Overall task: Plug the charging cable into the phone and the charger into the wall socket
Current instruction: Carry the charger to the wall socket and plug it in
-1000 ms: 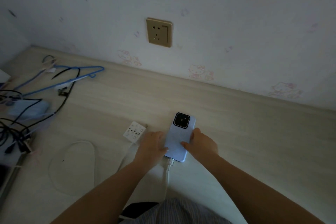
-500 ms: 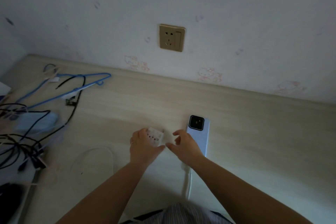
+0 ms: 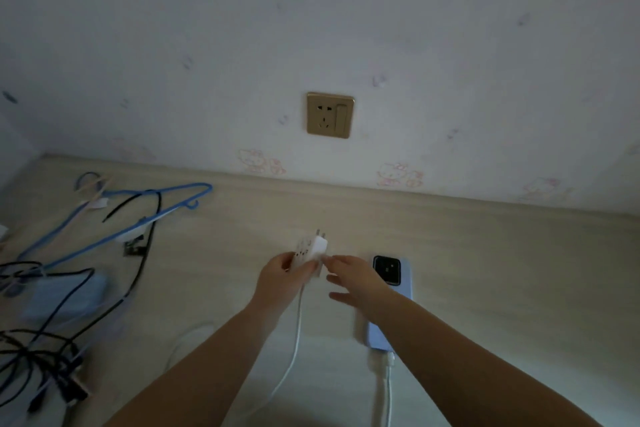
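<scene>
A light-blue phone [image 3: 398, 282] lies face down on the pale wooden surface, its camera end toward the wall. A white charging cable [image 3: 384, 388] is plugged into its near end. My left hand [image 3: 284, 274] holds a white charger [image 3: 311, 248] above the surface, its metal prongs pointing up toward the wall. My right hand [image 3: 356, 282] touches the charger's right side with its fingertips, its other fingers spread. A second stretch of white cable hangs from the charger along my left forearm. The gold wall socket [image 3: 330, 114] sits on the wall straight above the charger.
A blue clothes hanger [image 3: 131, 218] and a tangle of black cables [image 3: 45, 350] lie at the left, with a pale blue box [image 3: 65, 295] among them. The wall's foot runs along the far edge of the surface.
My hands left the phone, went to the charger on the surface, and my left hand lifted it. The view tilted upward, so the socket now sits lower in frame.
</scene>
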`<state>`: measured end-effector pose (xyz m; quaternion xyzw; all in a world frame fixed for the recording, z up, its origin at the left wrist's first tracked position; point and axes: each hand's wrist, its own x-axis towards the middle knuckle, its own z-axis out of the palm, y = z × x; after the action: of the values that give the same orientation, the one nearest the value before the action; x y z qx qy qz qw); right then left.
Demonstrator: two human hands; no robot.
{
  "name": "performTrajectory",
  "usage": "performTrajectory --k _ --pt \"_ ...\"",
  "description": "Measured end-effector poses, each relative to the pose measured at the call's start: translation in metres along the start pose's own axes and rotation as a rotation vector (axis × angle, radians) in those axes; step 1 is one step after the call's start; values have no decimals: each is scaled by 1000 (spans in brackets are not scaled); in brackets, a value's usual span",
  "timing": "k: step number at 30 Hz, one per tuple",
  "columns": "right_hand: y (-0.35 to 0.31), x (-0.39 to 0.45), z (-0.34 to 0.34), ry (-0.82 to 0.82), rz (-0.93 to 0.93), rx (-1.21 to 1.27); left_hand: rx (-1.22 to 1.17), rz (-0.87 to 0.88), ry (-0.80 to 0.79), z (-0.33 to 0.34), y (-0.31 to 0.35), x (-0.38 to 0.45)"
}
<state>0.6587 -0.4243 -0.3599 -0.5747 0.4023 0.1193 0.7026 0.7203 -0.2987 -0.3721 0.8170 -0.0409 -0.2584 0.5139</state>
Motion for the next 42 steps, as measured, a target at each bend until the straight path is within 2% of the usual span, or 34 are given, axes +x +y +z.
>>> performTrajectory --k 7,12,17,26,42 --pt "-81 9 7 -87 -136 217 -344 -5 -111 -20 71 35" --pt "-131 12 6 -103 -212 232 -435 20 -179 -30 122 56" --pt "-161 22 0 -109 -245 225 -467 -12 -167 -27 156 81" --pt "-175 55 0 -139 -179 309 -504 -88 -140 -16 158 114" --pt "-182 61 7 6 -227 272 -485 -87 -45 -10 168 113"
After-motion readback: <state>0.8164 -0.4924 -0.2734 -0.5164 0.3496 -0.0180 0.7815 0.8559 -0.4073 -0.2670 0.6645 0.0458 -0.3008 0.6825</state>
